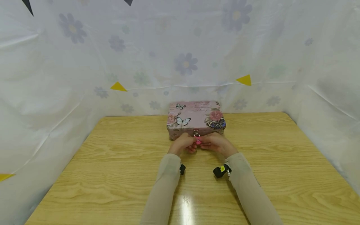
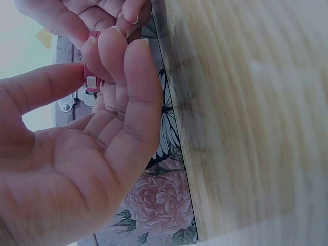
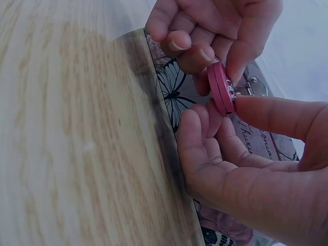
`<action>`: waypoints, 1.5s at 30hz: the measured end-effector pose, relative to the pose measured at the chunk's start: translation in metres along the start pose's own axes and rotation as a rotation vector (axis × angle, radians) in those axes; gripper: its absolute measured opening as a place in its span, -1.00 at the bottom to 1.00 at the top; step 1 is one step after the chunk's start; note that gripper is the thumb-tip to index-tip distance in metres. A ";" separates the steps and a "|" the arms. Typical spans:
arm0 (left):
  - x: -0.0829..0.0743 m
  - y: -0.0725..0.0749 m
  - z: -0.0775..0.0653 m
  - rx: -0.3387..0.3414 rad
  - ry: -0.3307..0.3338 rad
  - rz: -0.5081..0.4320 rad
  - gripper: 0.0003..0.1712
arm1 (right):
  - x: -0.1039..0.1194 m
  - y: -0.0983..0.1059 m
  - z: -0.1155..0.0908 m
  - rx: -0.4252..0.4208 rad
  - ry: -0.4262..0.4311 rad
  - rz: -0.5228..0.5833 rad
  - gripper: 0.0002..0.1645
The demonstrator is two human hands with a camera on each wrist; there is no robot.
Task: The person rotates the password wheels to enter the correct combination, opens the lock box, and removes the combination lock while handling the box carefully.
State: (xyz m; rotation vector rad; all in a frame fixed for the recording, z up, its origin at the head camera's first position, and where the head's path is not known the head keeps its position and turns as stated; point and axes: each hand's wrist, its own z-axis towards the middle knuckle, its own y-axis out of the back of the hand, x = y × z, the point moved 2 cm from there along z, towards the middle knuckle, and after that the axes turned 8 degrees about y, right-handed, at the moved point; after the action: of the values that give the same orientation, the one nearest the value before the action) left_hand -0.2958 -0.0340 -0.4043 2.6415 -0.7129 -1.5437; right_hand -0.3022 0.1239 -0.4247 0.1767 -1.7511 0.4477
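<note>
1. Head view: pink box (image 1: 194,114) on the wooden table (image 1: 126,162), lid closed, butterflies and roses printed on it; pink padlock (image 1: 198,140) at the middle of the box's front, its metal loop (image 1: 197,135) just below the box's clasp (image 1: 196,130); left hand (image 1: 182,143) and right hand (image 1: 217,144) both before the box's front, one either side of the padlock, each pinching it; pale sleeves (image 1: 166,178) reach toward the box; black device (image 1: 220,171) by the right wrist, nearer the wearer than the box; flowered cloth (image 1: 152,59) behind the box, yellow triangles (image 1: 118,87) on it to either side of the box.

2. Left wrist view: left thumb on one side of the padlock, fingertips opposite; right fingertips meet it too; rose print (image 2: 161,202) on the box's front.

3. Right wrist view: right thumb presses the padlock's edge, fingers bent about the far side; left fingers grip its other end, close against the box's front; small marks on the padlock too blurred to read; script lettering (image 3: 254,139) on the box beyond.
</note>
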 end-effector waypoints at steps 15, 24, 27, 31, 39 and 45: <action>0.001 0.000 0.000 0.029 -0.013 0.016 -0.68 | 0.001 -0.002 -0.003 0.003 -0.013 -0.009 -0.55; 0.001 -0.002 0.002 0.008 -0.018 -0.028 -0.68 | 0.000 -0.002 -0.002 0.025 0.008 -0.005 -0.58; 0.001 -0.002 0.002 0.002 -0.016 -0.024 -0.67 | 0.000 -0.003 -0.002 0.030 0.016 -0.015 -0.60; 0.001 -0.003 0.003 -0.004 -0.013 -0.023 -0.68 | -0.002 -0.004 0.000 0.030 0.023 -0.032 -0.56; 0.000 -0.003 0.002 -0.003 -0.014 -0.021 -0.68 | -0.003 -0.003 0.001 0.029 0.048 -0.056 -0.51; 0.001 -0.003 0.003 -0.005 -0.015 -0.019 -0.67 | -0.002 -0.003 0.002 0.028 0.053 -0.073 -0.52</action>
State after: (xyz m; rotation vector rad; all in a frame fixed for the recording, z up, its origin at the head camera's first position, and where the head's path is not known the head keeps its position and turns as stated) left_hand -0.2963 -0.0311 -0.4073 2.6432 -0.6865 -1.5698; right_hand -0.3021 0.1199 -0.4266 0.2457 -1.6811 0.4208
